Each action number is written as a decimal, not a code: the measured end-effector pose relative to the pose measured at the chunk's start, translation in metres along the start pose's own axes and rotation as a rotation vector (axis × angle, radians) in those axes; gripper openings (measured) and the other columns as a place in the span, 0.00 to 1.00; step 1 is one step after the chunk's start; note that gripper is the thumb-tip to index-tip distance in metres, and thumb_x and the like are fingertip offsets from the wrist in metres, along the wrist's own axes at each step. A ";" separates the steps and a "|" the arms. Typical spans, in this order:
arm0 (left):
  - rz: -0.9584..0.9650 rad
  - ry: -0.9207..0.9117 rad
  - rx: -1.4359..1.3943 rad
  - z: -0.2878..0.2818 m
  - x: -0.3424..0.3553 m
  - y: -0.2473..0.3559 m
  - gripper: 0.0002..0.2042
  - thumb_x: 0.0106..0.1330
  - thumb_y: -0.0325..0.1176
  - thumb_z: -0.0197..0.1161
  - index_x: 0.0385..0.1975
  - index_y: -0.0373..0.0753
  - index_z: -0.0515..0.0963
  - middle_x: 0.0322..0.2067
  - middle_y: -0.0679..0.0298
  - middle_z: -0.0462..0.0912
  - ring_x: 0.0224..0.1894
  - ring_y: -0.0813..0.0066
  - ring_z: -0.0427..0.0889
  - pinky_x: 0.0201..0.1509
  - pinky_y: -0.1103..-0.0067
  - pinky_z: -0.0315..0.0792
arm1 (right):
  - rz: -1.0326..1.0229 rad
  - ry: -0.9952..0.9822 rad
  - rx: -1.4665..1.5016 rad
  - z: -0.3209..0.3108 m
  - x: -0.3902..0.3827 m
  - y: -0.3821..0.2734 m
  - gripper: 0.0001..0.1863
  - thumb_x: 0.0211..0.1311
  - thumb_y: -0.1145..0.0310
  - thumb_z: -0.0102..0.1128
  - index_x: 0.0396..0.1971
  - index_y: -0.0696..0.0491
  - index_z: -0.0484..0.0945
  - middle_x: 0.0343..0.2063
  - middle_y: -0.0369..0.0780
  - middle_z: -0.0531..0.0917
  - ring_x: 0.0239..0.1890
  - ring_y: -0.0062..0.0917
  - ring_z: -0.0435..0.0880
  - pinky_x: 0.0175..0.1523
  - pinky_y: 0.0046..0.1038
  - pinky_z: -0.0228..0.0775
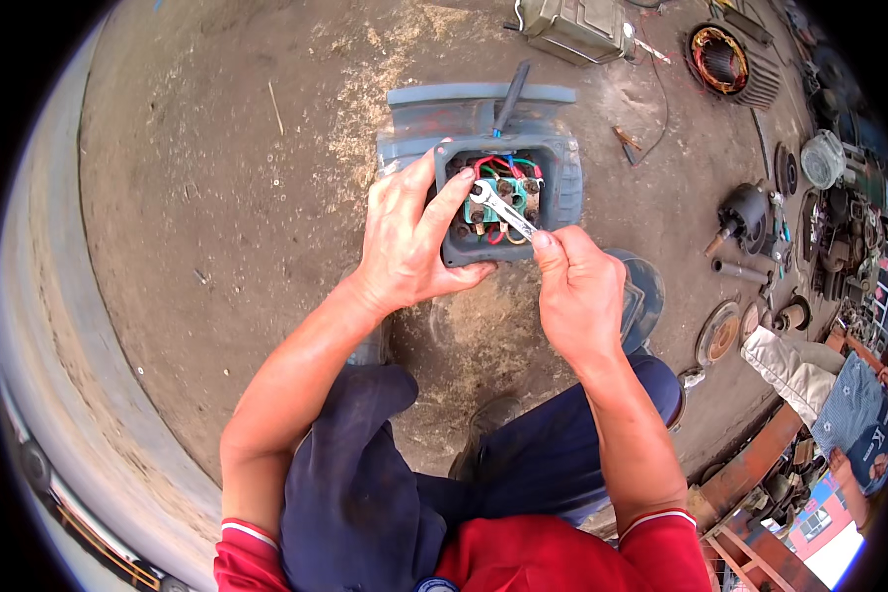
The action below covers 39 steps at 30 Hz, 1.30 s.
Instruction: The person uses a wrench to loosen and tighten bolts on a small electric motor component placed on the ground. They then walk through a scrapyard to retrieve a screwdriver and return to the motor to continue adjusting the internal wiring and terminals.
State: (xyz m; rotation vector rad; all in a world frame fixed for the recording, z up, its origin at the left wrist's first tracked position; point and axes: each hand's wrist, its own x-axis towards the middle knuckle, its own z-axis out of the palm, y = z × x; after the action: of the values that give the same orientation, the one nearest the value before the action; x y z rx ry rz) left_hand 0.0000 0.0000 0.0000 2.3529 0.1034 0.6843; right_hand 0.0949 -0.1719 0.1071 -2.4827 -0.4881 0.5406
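Note:
A grey motor (429, 116) lies on the floor before me, its terminal box (560, 168) facing up. Inside the box sits a green terminal block (508, 200) with several bolts and red, blue and green wires. My right hand (580, 286) grips a silver wrench (508, 213) by its near end. The wrench slants across the block, its far end at an upper-left terminal. My left hand (409, 232) rests on the left side of the box with its fingers apart; a fingertip is at that terminal beside the wrench's head. A dark cable (511, 97) runs out over the motor's far side.
At the far right stand a metal box (574, 28) and an open motor stator with copper windings (717, 61). A dark rotor-like part (745, 212), discs and many loose metal parts lie along the right. Another person (863, 419) is at the right edge. A grey curb (133, 365) borders the left.

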 end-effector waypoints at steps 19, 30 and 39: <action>-0.097 -0.057 -0.068 -0.007 0.004 0.009 0.55 0.32 0.45 0.86 0.69 0.41 0.68 0.67 0.47 0.67 0.67 0.46 0.68 0.67 0.55 0.62 | -0.230 -0.346 -0.201 -0.049 0.052 -0.010 0.14 0.70 0.61 0.63 0.30 0.57 0.79 0.20 0.52 0.77 0.23 0.50 0.73 0.29 0.42 0.66; -0.103 -0.039 -0.004 -0.004 0.002 0.009 0.57 0.31 0.46 0.87 0.71 0.44 0.66 0.67 0.44 0.64 0.65 0.43 0.67 0.67 0.55 0.63 | -0.370 -0.404 -0.468 -0.043 0.045 -0.028 0.15 0.73 0.60 0.55 0.37 0.58 0.76 0.22 0.53 0.82 0.31 0.55 0.83 0.36 0.51 0.72; -0.077 0.030 -0.015 -0.003 0.004 0.012 0.56 0.31 0.46 0.86 0.70 0.45 0.67 0.62 0.45 0.68 0.59 0.47 0.73 0.61 0.56 0.66 | -0.097 -0.141 -0.362 -0.010 0.009 -0.032 0.17 0.74 0.56 0.54 0.35 0.56 0.76 0.24 0.52 0.84 0.32 0.56 0.83 0.38 0.54 0.71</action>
State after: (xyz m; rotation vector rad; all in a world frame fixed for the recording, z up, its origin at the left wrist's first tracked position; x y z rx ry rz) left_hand 0.0009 -0.0063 0.0108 2.3121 0.2005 0.6799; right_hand 0.1001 -0.1474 0.1304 -2.7531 -0.8213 0.6374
